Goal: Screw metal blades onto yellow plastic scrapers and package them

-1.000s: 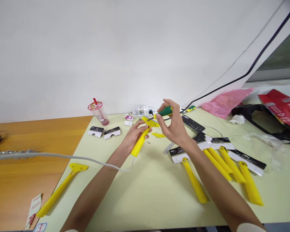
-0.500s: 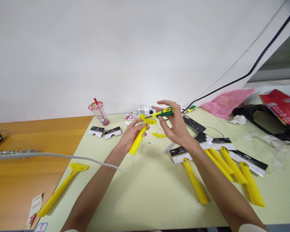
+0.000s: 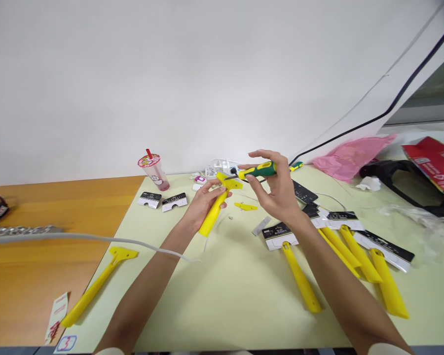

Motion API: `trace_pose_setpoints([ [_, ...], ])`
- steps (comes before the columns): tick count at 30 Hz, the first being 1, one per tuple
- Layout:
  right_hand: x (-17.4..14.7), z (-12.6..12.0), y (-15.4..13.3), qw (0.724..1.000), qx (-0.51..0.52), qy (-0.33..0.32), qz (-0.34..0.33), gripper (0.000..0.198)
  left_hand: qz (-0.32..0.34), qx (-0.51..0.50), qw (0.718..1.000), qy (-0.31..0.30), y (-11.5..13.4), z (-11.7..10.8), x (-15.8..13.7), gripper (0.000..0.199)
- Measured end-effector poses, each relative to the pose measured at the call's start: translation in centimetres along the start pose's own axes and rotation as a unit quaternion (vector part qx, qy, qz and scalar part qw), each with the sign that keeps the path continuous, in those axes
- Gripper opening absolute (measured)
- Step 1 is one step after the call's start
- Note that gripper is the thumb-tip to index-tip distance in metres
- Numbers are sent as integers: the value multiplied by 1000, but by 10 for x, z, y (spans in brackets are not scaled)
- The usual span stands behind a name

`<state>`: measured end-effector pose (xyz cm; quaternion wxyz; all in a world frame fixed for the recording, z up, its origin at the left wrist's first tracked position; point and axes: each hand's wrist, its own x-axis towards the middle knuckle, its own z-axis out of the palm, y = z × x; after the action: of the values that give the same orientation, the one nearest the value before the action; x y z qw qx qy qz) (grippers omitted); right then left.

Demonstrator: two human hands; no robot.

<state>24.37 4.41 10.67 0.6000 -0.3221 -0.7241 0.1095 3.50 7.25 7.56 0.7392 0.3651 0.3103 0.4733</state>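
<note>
Left hand (image 3: 203,204): fingers grasping the scraper (image 3: 211,218) below its head.
Right hand (image 3: 277,192): fingers grasping the screwdriver (image 3: 262,170) by its handle.
Scraper position: center of the frame, above the desk (image 3: 214,301); handle end directed lower left.
Screwdriver tip: at the scraper head; contact not discernible.
Loose parts: yellow plate (image 3: 245,206) and gray strip (image 3: 261,225), right of center.
Cup (image 3: 156,173): on the desk, left of center.

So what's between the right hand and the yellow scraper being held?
The head view shows a screwdriver, held in the right hand and pointing at the yellow scraper.
</note>
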Motion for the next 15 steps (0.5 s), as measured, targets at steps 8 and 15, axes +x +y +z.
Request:
trace_pose_setpoints([
  [8,3,-11,-2,1000,1,-23,7,45,10,10,1000,-2,0,0,-1,50],
  [15,5,-16,-5,998,-55,16,12,30,12,21,1000,-11,0,-1,-2,48],
])
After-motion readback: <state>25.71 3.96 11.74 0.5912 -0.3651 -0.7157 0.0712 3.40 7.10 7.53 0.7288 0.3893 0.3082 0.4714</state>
